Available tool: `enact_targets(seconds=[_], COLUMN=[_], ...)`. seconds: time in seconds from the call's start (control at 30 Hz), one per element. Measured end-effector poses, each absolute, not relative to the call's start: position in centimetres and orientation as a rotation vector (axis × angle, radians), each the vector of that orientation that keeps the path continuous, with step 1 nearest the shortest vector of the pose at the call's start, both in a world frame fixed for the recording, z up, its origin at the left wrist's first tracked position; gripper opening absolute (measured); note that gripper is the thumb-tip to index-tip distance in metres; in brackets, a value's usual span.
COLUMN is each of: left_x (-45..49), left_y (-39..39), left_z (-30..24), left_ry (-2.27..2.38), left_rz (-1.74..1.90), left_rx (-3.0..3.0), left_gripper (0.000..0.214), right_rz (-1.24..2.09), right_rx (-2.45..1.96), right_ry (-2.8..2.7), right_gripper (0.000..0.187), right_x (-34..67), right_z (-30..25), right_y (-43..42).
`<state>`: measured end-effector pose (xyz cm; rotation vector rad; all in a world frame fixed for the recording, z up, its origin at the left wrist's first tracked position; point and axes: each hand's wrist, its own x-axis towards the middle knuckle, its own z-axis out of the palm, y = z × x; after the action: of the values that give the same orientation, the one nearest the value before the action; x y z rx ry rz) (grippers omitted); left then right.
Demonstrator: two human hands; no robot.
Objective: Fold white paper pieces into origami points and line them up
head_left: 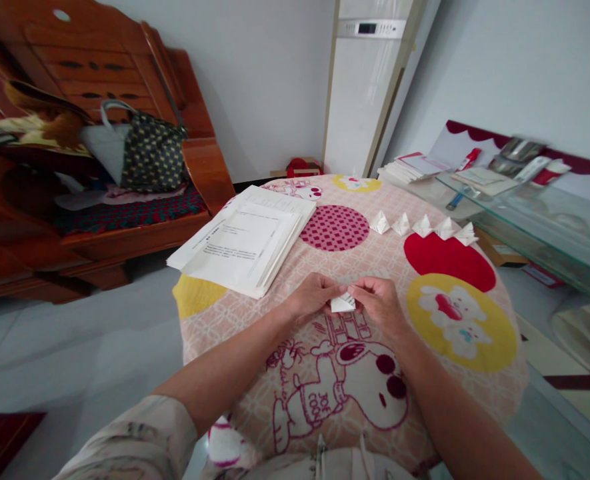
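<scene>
Between my hands, over the middle of the table, is a small folded piece of white paper (343, 304) with dark print on it. My left hand (316, 294) pinches its upper left side, thumb on top. From the other side, my right hand (376, 299) grips the upper right edge with thumb and fingers. Several folded paper shapes (402, 224), white and pointed, stand in a row at the far right of the table. To the left lies a stack of printed paper sheets (245, 233).
A patterned cloth (335, 267) covers the round table. On the right, a glass shelf (535, 220) holds papers, a red tube and metal containers. A wooden bench (99, 80) with bags stands at the left, and a tall white cabinet unit (362, 93) at the back.
</scene>
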<state>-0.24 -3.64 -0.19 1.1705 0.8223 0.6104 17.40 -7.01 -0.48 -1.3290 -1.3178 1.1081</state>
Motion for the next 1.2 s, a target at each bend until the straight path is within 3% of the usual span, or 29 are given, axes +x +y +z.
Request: enact_targets(seconds=[0.27, 0.43, 0.87, 1.2], left_x=[-0.7, -0.8, -0.4, -0.5], left_y=[-3.5, -3.3, -3.3, -3.2], left_z=[0.7, 0.6, 0.4, 0.2], left_ry=[0.861, 0.957, 0.950, 0.833], left_rz=[0.790, 0.794, 0.734, 0.661], left_rx=[1.358, 1.422, 1.308, 0.982], left_gripper=[0.044, 0.036, 0.039, 0.057], right_rz=[1.532, 1.681, 1.622, 1.459], right_rx=[-1.264, -1.262, -1.269, -1.212], right_ry=[-1.174, -1.211, -1.244, -1.158], right_gripper=[0.046, 0.046, 0.039, 0.033], right_x=[17.4, 17.6, 17.5, 17.6], right_z=[0.5, 0.6, 0.6, 0.8], right_y=[-7.2, -7.2, -7.4, -7.4])
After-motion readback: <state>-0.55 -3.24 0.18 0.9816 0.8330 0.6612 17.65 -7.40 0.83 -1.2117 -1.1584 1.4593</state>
